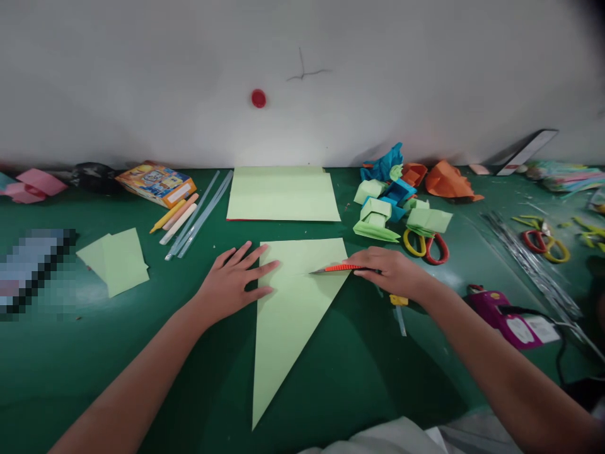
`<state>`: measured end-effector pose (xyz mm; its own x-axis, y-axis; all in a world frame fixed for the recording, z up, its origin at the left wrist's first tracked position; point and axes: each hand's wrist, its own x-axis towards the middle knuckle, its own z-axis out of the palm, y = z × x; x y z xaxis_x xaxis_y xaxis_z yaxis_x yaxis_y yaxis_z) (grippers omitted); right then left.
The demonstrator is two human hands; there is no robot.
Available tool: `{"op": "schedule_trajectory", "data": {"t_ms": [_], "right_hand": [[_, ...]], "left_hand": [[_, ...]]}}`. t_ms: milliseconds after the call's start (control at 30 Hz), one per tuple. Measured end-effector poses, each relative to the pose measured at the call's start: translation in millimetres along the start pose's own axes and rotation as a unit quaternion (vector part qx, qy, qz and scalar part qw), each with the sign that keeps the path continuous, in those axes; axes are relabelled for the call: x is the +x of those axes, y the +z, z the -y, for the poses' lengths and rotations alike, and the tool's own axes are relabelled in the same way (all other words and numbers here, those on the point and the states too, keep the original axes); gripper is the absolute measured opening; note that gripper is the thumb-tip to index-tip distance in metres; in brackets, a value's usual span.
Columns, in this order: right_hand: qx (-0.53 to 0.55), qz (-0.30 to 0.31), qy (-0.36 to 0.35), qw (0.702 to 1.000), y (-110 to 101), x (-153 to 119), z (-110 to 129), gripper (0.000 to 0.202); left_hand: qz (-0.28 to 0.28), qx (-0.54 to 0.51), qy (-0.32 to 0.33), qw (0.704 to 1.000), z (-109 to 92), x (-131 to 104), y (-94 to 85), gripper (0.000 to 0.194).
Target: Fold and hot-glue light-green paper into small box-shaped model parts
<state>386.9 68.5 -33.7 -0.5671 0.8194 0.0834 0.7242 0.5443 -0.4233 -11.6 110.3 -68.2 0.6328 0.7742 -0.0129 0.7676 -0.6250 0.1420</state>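
A pale green sheet of paper point(293, 315) lies on the table, with a slanted right edge running down to a point at the bottom. Fingers spread, my left hand point(236, 277) rests flat over its upper left edge. In my right hand point(385, 271) is a red-handled craft knife point(338, 268), gripped between thumb and fingers. Its blade points left and its tip is at the paper, where a faint line runs across. Behind lies a stack of green paper point(283, 195).
To the left are small green paper pieces point(125, 261), glue sticks point(179, 226), a colourful box point(158, 181) and a blurred phone point(33, 268). On the right are folded paper shapes point(378, 217), scissors point(437, 249), more scissors point(558, 249) and a magenta glue gun point(505, 318).
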Motion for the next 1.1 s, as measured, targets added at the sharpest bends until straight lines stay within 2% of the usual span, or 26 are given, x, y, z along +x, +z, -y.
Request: {"op": "schedule_trajectory", "data": {"t_ms": [700,1100], "right_hand": [[0.001,0.016,0.022,1.0,-7.2,-7.7,-6.5,0.036],[0.001,0.015,0.03,0.999,-10.7,-13.9,-9.8,0.036]], "left_hand": [[-0.005,0.006,0.001,1.0,0.1,0.8,0.4,0.055],[0.011,0.015,-0.005,1.0,-1.2,2.5,-3.4,0.055]]}}
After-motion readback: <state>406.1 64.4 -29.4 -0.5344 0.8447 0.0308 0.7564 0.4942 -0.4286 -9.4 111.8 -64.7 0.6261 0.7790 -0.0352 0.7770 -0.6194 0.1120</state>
